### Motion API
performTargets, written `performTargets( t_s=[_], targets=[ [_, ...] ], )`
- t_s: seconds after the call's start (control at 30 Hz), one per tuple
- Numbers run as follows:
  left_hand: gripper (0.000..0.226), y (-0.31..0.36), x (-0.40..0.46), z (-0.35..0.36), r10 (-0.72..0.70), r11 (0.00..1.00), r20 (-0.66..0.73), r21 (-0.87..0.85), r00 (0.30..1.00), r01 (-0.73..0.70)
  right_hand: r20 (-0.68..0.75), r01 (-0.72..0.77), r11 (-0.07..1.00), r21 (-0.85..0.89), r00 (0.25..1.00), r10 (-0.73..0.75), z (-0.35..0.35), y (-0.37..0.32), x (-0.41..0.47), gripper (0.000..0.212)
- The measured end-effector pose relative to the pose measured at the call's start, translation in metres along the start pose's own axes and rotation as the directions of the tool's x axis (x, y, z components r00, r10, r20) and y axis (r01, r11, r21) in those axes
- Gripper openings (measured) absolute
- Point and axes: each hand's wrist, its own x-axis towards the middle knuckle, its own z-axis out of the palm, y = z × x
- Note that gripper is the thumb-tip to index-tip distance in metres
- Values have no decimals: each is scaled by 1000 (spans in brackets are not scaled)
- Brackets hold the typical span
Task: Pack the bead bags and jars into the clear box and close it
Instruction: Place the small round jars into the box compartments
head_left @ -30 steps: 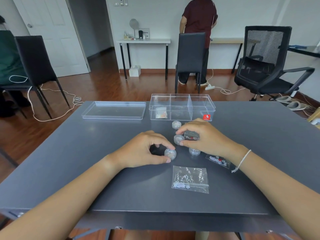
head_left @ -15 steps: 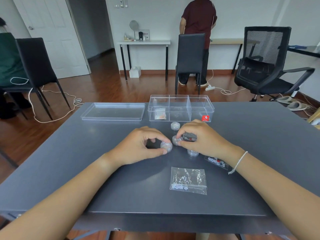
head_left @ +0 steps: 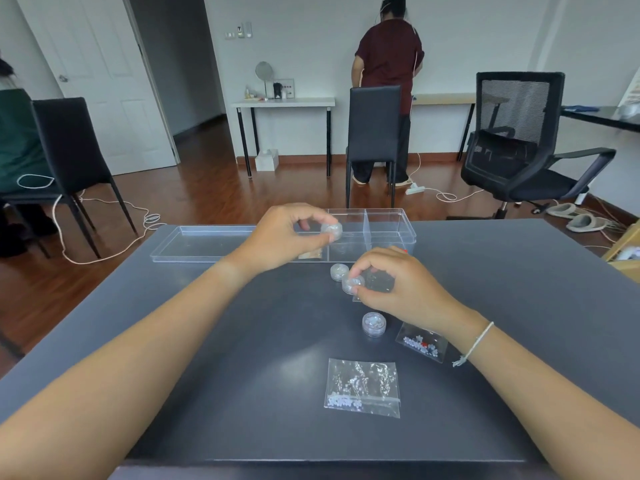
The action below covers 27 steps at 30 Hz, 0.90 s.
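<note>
The table (head_left: 207, 341) is smooth matt dark grey with a faint sheen, the compartment box (head_left: 389, 223) and its lid (head_left: 201, 242) clear glossy hard plastic, the bead jars (head_left: 374, 323) clear plastic, the bead bags (head_left: 362, 388) thin crinkled shiny film, and the floor (head_left: 207, 188) glossy wood.

Both bare forearms reach forward over the desk (head_left: 207, 341), the left one stretched farther out. The left hand (head_left: 280, 237) is raised, knuckles up, its thumb and fingers (head_left: 313, 221) pinched around a small jar (head_left: 331, 230). The right hand (head_left: 394, 285) sits lower and nearer, curled palm-down, fingertips closed on another jar (head_left: 352, 284), a white string bracelet (head_left: 476, 344) at the wrist.
</note>
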Motion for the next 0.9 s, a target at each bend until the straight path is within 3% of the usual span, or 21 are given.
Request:
performTargets(
  t_s=[0.13,0.33,0.67,0.9],
  targets=[
    [10,-8,35,8,-56,998,35,37,998,55,-50,-7,999,39,999,9,-5,0,0,10],
    [14,-24,72,20,-153,965,156,237,976,113,-111,9,998,66,994,-1,-10,-2,-1,8],
    [13,-30,98,39,-341,772,241,623,909,125,-95,-7,998,70,995,14,-12,-2,0,9],
    [13,-25,105,45,-407,695,262,711,875,110,-91,-1,998,62,996,7,-11,-3,0,6]
  ],
)
